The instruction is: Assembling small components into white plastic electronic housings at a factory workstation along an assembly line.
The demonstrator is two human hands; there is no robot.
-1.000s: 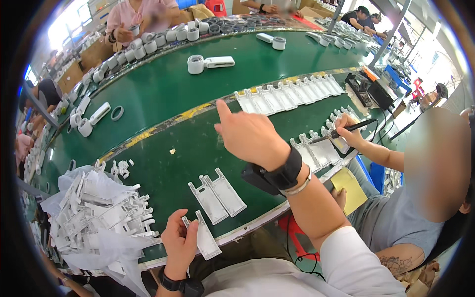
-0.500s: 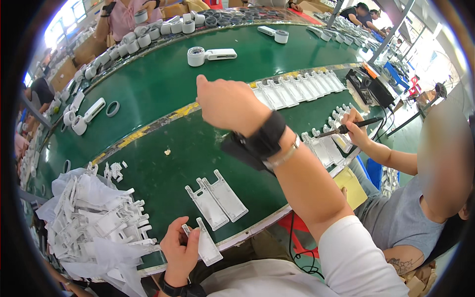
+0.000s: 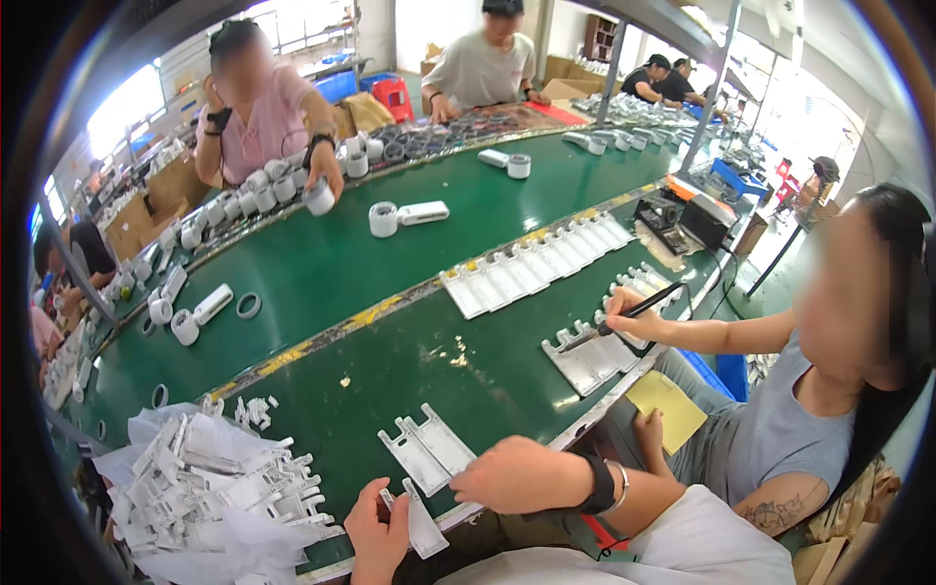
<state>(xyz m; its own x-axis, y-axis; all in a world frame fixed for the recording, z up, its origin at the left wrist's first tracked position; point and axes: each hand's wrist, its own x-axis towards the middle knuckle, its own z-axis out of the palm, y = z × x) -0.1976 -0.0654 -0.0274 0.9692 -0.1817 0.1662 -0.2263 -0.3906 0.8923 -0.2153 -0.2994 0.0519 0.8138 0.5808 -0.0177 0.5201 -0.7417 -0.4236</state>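
Note:
My left hand (image 3: 378,531) is closed on a flat white plastic plate (image 3: 425,531) with pronged ends, gripping it near the table's front edge. Just beyond it, two similar white plates (image 3: 426,450) lie side by side on the green table. Over their near right corner is my right hand (image 3: 522,475), its fingers curled down and together. Its fingertips are partly hidden, so what they pinch cannot be made out. A heap of white plastic parts (image 3: 210,478) in thin white wrapping lies left of my left hand.
At right a co-worker's hand (image 3: 629,317) holds a soldering iron (image 3: 648,304) over white plates (image 3: 590,363). A row of plates (image 3: 536,263) lines the yellow-striped edge. Beyond are white handheld fan bodies (image 3: 383,219) and a grey ring (image 3: 249,306). Small white scraps (image 3: 255,411) lie near the heap.
My right hand has come down from over the far side to the two plates. The left still holds its plate. The view has tilted up; a person across now holds out a white round part.

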